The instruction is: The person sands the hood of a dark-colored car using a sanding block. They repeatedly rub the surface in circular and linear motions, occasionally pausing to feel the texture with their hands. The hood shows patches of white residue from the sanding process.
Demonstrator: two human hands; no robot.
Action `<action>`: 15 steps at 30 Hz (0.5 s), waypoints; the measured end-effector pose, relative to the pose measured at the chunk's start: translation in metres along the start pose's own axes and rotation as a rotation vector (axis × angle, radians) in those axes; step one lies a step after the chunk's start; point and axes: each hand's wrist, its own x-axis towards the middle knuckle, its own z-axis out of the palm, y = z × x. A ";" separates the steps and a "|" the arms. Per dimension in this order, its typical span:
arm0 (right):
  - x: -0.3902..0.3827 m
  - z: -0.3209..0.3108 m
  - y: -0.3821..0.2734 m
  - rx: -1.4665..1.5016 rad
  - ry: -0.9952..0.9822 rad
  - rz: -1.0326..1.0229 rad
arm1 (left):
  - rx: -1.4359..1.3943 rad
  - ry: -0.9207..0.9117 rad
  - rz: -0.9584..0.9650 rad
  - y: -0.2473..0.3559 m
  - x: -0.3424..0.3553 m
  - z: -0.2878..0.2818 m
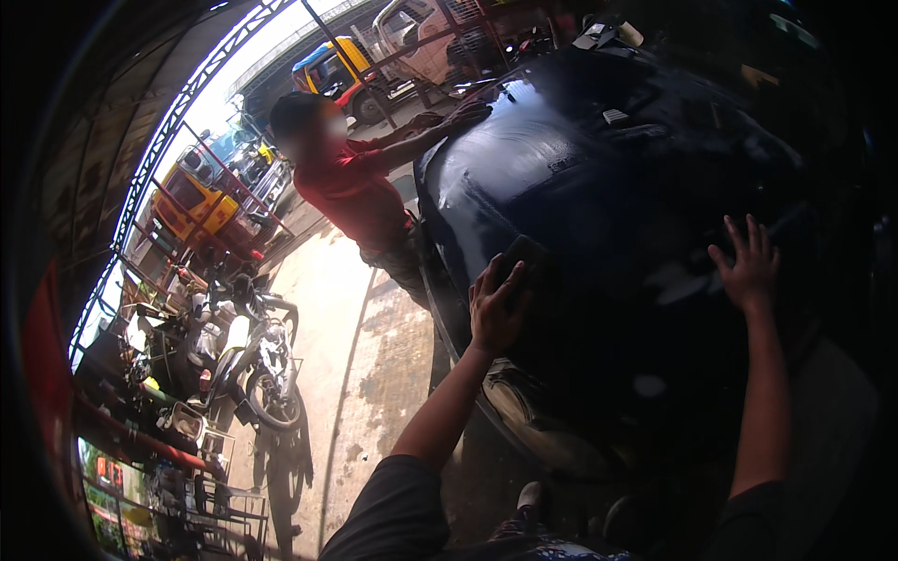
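Before me is the dark, glossy hood of a car (599, 206), with wet-looking streaks on its lit far-left part. My left hand (499, 304) is closed over a dark, flat-sided block (526, 252), pressed to the hood near its left edge. What the block is made of cannot be told in the shade. Farther right, my right hand (748, 268) rests on the hood with its fingers spread, holding nothing. Below my left hand, a headlight (514, 402) shows at the hood's near edge.
Across the hood's left side, a person in a red shirt (351, 192) leans with both hands on the hood. A motorcycle (271, 365) stands on the sunlit concrete floor (351, 374) to the left. Small light-coloured items (608, 35) lie at the hood's far end.
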 end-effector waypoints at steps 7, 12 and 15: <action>-0.001 -0.001 -0.002 0.033 0.016 0.005 | 0.009 0.011 -0.012 -0.002 -0.001 0.004; -0.002 -0.001 0.000 0.046 0.018 0.001 | -0.002 0.014 -0.006 -0.005 -0.003 0.006; -0.003 -0.001 0.001 0.039 0.020 0.006 | 0.006 0.022 0.006 -0.004 -0.002 0.008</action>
